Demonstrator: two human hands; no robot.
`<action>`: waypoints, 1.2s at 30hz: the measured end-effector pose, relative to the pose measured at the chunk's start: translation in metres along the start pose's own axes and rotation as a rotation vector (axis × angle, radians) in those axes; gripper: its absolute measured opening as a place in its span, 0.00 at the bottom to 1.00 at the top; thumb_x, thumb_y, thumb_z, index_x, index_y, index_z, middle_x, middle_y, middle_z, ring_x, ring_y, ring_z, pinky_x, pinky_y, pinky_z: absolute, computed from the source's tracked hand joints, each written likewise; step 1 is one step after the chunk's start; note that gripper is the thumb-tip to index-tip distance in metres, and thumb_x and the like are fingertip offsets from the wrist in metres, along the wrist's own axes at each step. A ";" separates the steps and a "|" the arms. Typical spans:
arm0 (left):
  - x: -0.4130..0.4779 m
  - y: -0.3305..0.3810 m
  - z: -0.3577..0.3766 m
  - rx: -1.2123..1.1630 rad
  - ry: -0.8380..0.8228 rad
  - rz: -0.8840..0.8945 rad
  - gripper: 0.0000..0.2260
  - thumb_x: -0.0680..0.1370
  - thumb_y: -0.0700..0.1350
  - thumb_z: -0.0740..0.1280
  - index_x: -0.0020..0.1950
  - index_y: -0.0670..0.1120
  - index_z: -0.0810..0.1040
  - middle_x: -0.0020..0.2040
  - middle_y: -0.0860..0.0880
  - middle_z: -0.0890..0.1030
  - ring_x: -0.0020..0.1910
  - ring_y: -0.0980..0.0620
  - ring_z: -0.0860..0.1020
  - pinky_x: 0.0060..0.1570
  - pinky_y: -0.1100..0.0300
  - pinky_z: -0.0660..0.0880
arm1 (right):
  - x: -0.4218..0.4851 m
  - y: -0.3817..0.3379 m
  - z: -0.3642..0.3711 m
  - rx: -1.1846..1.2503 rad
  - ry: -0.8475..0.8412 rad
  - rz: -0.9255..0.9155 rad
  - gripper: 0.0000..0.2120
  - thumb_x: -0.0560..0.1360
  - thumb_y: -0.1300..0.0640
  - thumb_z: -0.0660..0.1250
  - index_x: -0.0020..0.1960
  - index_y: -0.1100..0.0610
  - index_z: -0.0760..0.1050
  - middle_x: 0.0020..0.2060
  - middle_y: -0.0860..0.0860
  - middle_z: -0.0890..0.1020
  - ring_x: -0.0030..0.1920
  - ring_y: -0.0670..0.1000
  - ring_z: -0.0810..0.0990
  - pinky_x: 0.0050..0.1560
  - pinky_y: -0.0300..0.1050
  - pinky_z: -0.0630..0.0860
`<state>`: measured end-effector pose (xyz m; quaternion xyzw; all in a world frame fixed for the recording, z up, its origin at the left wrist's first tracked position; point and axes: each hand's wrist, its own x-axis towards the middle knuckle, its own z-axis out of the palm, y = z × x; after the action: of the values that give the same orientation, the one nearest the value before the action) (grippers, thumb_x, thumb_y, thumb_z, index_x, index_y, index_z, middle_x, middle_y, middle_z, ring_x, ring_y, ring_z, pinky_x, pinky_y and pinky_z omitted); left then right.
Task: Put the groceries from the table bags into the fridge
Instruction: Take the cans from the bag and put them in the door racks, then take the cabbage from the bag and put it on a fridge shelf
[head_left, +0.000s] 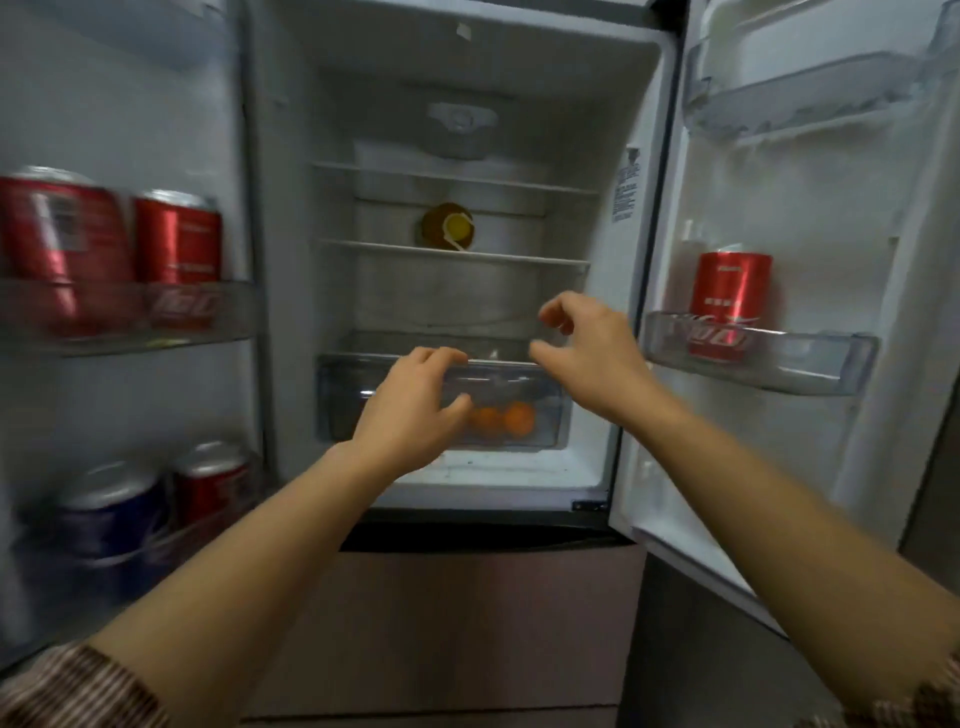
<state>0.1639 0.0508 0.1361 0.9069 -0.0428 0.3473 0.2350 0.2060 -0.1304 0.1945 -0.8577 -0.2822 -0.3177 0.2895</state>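
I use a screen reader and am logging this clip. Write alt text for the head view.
In an open fridge, the left hand is at the top edge of a clear crisper drawer holding oranges; the right hand hovers beside it, holding nothing. Red cans stand in both door shelves.

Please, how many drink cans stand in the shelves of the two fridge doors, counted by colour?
Red metal drink cans: 4
Blue metal drink can: 1
Total: 5
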 end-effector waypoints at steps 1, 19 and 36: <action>-0.016 -0.012 -0.013 0.038 0.006 -0.019 0.19 0.77 0.49 0.64 0.69 0.51 0.70 0.66 0.50 0.72 0.65 0.50 0.70 0.61 0.52 0.71 | -0.010 -0.012 0.013 0.033 -0.047 -0.004 0.13 0.73 0.56 0.69 0.56 0.58 0.76 0.53 0.53 0.79 0.54 0.53 0.77 0.55 0.47 0.73; -0.471 -0.114 -0.317 0.488 0.103 -0.791 0.19 0.77 0.46 0.63 0.68 0.47 0.71 0.64 0.43 0.73 0.64 0.43 0.70 0.60 0.50 0.70 | -0.308 -0.400 0.159 0.342 -0.678 -0.376 0.25 0.74 0.53 0.66 0.69 0.58 0.68 0.67 0.55 0.73 0.67 0.57 0.70 0.65 0.56 0.69; -0.880 -0.104 -0.600 0.805 0.435 -1.427 0.18 0.78 0.48 0.62 0.68 0.49 0.69 0.66 0.47 0.71 0.65 0.47 0.68 0.54 0.51 0.74 | -0.597 -0.821 0.191 0.519 -1.034 -1.070 0.28 0.75 0.51 0.65 0.73 0.54 0.62 0.71 0.54 0.67 0.71 0.57 0.64 0.70 0.61 0.61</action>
<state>-0.8412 0.3414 -0.0886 0.6441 0.7127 0.2712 0.0598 -0.6508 0.3723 -0.0885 -0.5492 -0.8208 0.1013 0.1201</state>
